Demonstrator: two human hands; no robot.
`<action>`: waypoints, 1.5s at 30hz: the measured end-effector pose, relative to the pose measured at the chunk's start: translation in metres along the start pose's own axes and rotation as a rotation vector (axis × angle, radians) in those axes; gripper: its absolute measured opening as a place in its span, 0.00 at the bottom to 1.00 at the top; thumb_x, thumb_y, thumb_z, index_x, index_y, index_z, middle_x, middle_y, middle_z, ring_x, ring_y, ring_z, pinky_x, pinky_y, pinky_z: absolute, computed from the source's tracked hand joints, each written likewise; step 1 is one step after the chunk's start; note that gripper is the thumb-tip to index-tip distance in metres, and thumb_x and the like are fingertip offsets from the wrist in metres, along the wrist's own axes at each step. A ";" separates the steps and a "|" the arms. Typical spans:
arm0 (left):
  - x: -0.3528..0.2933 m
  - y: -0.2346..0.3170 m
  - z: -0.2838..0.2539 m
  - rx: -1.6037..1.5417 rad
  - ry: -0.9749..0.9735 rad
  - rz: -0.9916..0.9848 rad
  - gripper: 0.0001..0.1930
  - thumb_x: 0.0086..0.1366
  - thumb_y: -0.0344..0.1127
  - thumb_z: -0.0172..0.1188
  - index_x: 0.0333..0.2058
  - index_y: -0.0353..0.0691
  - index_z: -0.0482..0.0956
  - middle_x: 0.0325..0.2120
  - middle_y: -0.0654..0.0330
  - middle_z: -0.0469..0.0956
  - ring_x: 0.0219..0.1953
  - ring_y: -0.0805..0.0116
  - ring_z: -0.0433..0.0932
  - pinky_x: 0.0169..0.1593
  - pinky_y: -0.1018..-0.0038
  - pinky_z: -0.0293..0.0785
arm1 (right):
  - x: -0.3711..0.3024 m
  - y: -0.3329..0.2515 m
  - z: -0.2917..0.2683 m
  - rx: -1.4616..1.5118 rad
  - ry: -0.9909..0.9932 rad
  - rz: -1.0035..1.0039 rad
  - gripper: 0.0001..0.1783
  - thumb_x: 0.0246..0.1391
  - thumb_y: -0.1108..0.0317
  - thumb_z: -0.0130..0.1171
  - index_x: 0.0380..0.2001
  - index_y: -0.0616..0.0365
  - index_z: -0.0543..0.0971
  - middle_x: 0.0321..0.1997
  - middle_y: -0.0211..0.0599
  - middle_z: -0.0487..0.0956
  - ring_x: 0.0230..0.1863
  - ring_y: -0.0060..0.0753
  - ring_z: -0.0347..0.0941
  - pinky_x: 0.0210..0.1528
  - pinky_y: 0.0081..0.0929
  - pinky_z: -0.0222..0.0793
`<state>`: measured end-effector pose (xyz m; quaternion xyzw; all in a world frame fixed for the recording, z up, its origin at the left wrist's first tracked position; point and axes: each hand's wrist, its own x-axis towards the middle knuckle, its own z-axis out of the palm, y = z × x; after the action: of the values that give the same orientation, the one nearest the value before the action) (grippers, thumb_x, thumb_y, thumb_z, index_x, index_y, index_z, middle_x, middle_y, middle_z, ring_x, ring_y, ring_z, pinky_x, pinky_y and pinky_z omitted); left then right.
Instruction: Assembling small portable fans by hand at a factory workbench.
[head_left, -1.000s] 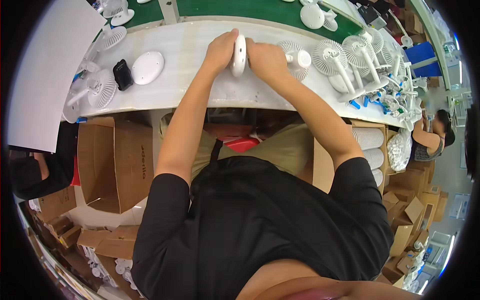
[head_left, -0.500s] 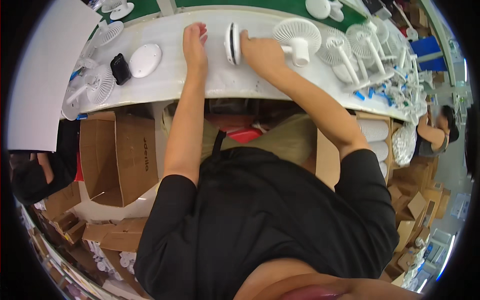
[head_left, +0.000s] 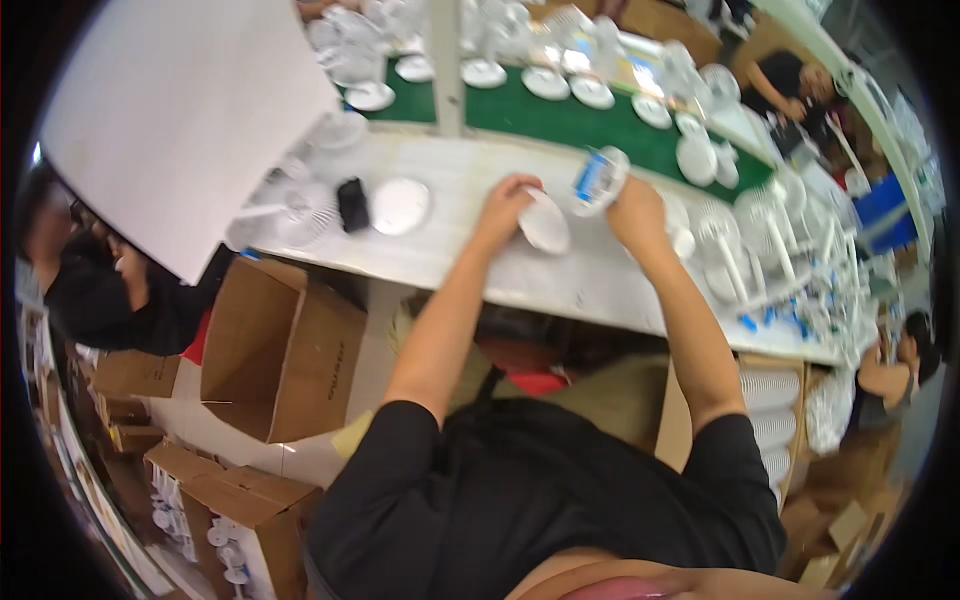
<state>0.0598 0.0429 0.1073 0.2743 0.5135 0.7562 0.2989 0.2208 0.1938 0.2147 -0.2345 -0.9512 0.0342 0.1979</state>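
Note:
In my left hand [head_left: 506,212] is a thin white round cover [head_left: 546,223], tilted on edge above the white table [head_left: 480,165]. To its right, my right hand [head_left: 638,213] grips a white round fan base [head_left: 612,165] by its far side. Its open inner face is turned toward the left, and a blue part [head_left: 592,177] shows inside. The cover and the base are apart. Left of my hands, another white disc [head_left: 401,207] lies flat beside a small black block [head_left: 352,205]. A fan partly behind my right forearm shows only in part.
Several white fans [head_left: 722,245] crowd the table's right side, with small white and blue parts [head_left: 800,300] near its edge. More fans [head_left: 545,80] stand on a green strip behind. An open cardboard box [head_left: 285,350] sits below at left. Other people are at both sides.
The round base, held closed in my right hand before, is now in two pieces. My left hand, empty earlier, has taken the cover. The view has shifted, showing more of the table's far side.

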 end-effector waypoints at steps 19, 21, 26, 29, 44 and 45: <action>-0.247 0.106 0.066 -0.307 0.452 0.323 0.36 0.57 0.32 0.67 0.62 0.38 0.59 0.58 0.50 0.63 0.54 0.66 0.68 0.56 0.68 0.68 | -0.018 -0.127 -0.042 2.294 -0.607 0.537 0.07 0.63 0.71 0.52 0.42 0.61 0.74 0.18 0.20 0.59 0.18 0.11 0.51 0.21 0.13 0.52; -0.256 0.094 0.029 0.059 0.692 0.420 0.33 0.56 0.32 0.68 0.59 0.37 0.62 0.51 0.53 0.70 0.48 0.67 0.72 0.50 0.73 0.71 | -0.033 -0.162 -0.029 2.297 -0.517 0.642 0.07 0.63 0.71 0.53 0.42 0.61 0.74 0.19 0.20 0.60 0.18 0.11 0.52 0.21 0.13 0.53; -0.325 0.103 -0.030 -0.067 0.932 0.153 0.21 0.61 0.31 0.63 0.53 0.36 0.70 0.42 0.57 0.77 0.39 0.70 0.77 0.41 0.75 0.76 | -0.053 -0.249 -0.008 2.203 -1.022 0.502 0.06 0.63 0.71 0.53 0.42 0.60 0.74 0.29 0.31 0.72 0.28 0.22 0.68 0.34 0.21 0.69; -0.365 0.110 -0.047 -0.387 1.006 0.240 0.18 0.67 0.34 0.57 0.53 0.36 0.70 0.43 0.55 0.77 0.41 0.68 0.78 0.40 0.72 0.79 | -0.081 -0.276 -0.037 2.002 -1.304 0.327 0.11 0.62 0.70 0.54 0.46 0.62 0.74 0.39 0.41 0.77 0.40 0.31 0.74 0.46 0.28 0.72; -0.389 0.153 -0.250 -0.394 1.372 0.615 0.26 0.69 0.44 0.55 0.57 0.31 0.66 0.48 0.46 0.75 0.43 0.58 0.80 0.42 0.65 0.83 | -0.063 -0.116 0.021 1.223 -0.930 -0.176 0.14 0.60 0.73 0.49 0.49 0.60 0.75 0.33 0.33 0.74 0.33 0.23 0.68 0.38 0.16 0.65; -0.374 0.156 -0.262 -0.427 1.380 0.638 0.26 0.68 0.45 0.55 0.57 0.31 0.65 0.48 0.45 0.75 0.44 0.57 0.80 0.42 0.64 0.83 | -0.062 -0.110 0.027 1.274 -0.898 -0.125 0.13 0.61 0.73 0.49 0.48 0.60 0.76 0.31 0.31 0.73 0.31 0.21 0.66 0.35 0.15 0.64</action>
<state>0.0953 -0.4377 0.1294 -0.1861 0.3231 0.8870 -0.2726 0.2129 0.0688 0.1848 0.0148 -0.7485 0.6542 -0.1077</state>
